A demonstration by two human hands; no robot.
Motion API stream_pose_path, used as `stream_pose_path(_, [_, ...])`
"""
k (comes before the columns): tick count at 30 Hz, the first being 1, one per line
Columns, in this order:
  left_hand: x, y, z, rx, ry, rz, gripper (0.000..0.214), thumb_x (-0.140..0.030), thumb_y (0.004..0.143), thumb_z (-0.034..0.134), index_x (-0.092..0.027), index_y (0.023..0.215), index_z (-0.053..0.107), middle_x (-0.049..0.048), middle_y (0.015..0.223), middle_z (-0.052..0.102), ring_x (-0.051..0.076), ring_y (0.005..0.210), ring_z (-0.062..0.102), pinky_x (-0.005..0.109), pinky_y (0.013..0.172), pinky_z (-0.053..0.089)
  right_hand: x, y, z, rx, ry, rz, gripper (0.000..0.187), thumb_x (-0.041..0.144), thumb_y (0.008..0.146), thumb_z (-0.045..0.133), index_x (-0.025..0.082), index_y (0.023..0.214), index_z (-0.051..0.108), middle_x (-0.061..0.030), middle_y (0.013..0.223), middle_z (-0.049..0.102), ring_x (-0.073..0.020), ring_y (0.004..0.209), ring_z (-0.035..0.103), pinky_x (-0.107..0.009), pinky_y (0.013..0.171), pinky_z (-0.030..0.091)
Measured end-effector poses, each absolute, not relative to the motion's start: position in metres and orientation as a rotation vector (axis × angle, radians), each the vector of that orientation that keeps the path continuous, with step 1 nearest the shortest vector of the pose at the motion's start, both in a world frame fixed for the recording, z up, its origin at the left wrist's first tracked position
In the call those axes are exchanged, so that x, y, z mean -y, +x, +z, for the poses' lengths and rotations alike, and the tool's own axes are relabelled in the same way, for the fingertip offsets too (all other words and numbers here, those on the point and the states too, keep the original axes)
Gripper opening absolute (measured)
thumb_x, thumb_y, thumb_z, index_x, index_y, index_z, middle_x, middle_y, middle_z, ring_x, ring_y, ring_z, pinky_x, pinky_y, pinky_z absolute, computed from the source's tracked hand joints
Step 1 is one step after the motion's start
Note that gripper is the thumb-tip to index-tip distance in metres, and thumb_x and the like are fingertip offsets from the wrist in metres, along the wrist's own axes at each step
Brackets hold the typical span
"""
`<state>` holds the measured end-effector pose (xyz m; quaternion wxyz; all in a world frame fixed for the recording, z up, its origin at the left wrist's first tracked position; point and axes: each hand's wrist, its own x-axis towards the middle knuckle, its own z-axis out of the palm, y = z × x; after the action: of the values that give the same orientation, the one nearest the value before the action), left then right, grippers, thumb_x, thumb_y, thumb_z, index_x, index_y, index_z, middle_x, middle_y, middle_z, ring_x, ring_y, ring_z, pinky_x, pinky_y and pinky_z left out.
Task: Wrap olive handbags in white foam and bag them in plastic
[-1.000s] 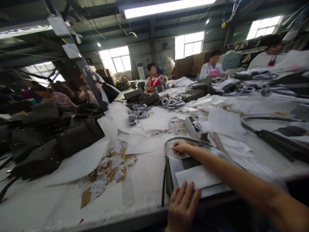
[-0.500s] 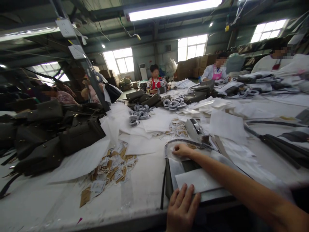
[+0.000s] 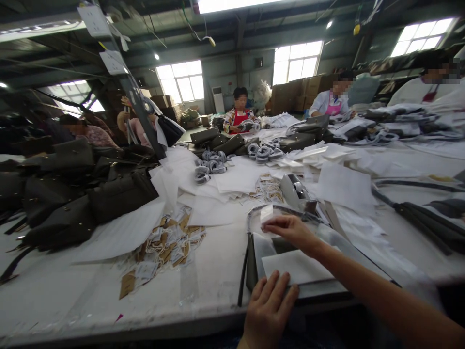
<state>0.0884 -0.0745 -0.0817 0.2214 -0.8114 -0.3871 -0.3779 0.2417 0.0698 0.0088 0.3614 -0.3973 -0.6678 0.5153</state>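
A dark grey-green handbag lies at the table's front edge, with its strap looped behind it and pale wrapping over its sides. On top of the bag is a folded white foam sheet. My left hand rests on the near edge of that sheet and the bag, fingers stretched out. Above the strap loop, my right hand is closed in a pinch on a small white tag, which sticks up from the fingertips.
A tape dispenser stands behind the bag. To the left lie loose brown and white tags and a heap of dark bags. White foam sheets spread to the right. Co-workers sit across the table.
My right hand has turned and shifted slightly right, and the white tag now shows upright in its fingers. My left hand stays on the sheet. The view has tilted slightly.
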Motion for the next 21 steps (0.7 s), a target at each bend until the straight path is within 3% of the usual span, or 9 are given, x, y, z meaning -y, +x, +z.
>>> stream_pose_path(4, [0.074, 0.087, -0.084, 1.06, -2.285, -1.054, 0.031, -0.019, 0.101, 0.046, -0.025, 0.124, 0.066, -0.0012, 0.135, 0.064, 0.017, 0.126, 0.059, 0.032, 0.105, 0.049, -0.026, 0.257, 0.005, 2.077, -0.897, 0.947, 0.021, 0.037, 0.091, 0.065, 0.023, 0.099, 0.079, -0.0058, 0.1, 0.077, -0.0232, 0.096, 0.071, -0.034, 0.089, 0.056])
stream_pose_path(8, [0.075, 0.085, -0.087, 1.074, -2.301, -1.183, 0.029, -0.017, 0.101, 0.044, -0.017, 0.12, 0.067, 0.0049, 0.124, 0.071, 0.016, 0.122, 0.062, 0.031, 0.109, 0.047, 0.01, 0.274, -0.008, 2.24, -0.81, 0.721, 0.021, 0.023, 0.094, 0.058, 0.024, 0.102, 0.078, -0.0083, 0.107, 0.074, -0.0203, 0.098, 0.071, -0.028, 0.086, 0.058])
stream_pose_path(12, [0.077, 0.082, -0.089, 1.169, -2.349, -1.299, 0.026, -0.025, 0.1, 0.049, -0.013, 0.117, 0.064, 0.0109, 0.114, 0.073, 0.018, 0.114, 0.066, 0.03, 0.102, 0.054, 0.03, 0.286, -0.024, 2.298, -0.656, 0.518, 0.031, 0.017, 0.098, 0.051, 0.024, 0.121, 0.07, -0.0084, 0.114, 0.073, -0.0192, 0.108, 0.068, -0.037, 0.104, 0.051])
stream_pose_path(15, [0.079, 0.081, -0.091, 1.261, -2.323, -1.346, 0.025, -0.028, 0.099, 0.05, -0.014, 0.114, 0.064, 0.013, 0.113, 0.072, 0.019, 0.109, 0.068, 0.029, 0.094, 0.058, 0.038, 0.29, -0.037, 2.322, -0.582, 0.378, 0.035, 0.015, 0.098, 0.052, 0.025, 0.129, 0.064, -0.0072, 0.116, 0.073, -0.0179, 0.108, 0.068, -0.04, 0.107, 0.048])
stream_pose_path(18, [0.08, 0.081, -0.091, 1.297, -2.298, -1.332, 0.027, -0.021, 0.098, 0.049, -0.015, 0.121, 0.063, 0.0146, 0.12, 0.069, 0.02, 0.112, 0.067, 0.029, 0.093, 0.058, 0.049, 0.293, -0.041, 2.355, -0.548, 0.277, 0.037, 0.011, 0.098, 0.05, 0.024, 0.131, 0.062, -0.0078, 0.119, 0.073, -0.0194, 0.116, 0.065, -0.043, 0.108, 0.048])
stream_pose_path(21, [0.079, 0.081, -0.089, 1.257, -2.375, -1.252, 0.036, -0.014, 0.097, 0.048, -0.018, 0.132, 0.059, 0.0109, 0.127, 0.068, 0.019, 0.119, 0.063, 0.031, 0.099, 0.056, 0.06, 0.299, -0.028, 2.401, -0.504, 0.366, 0.026, 0.019, 0.097, 0.057, 0.021, 0.121, 0.067, -0.0084, 0.113, 0.075, -0.0212, 0.115, 0.066, -0.041, 0.107, 0.048])
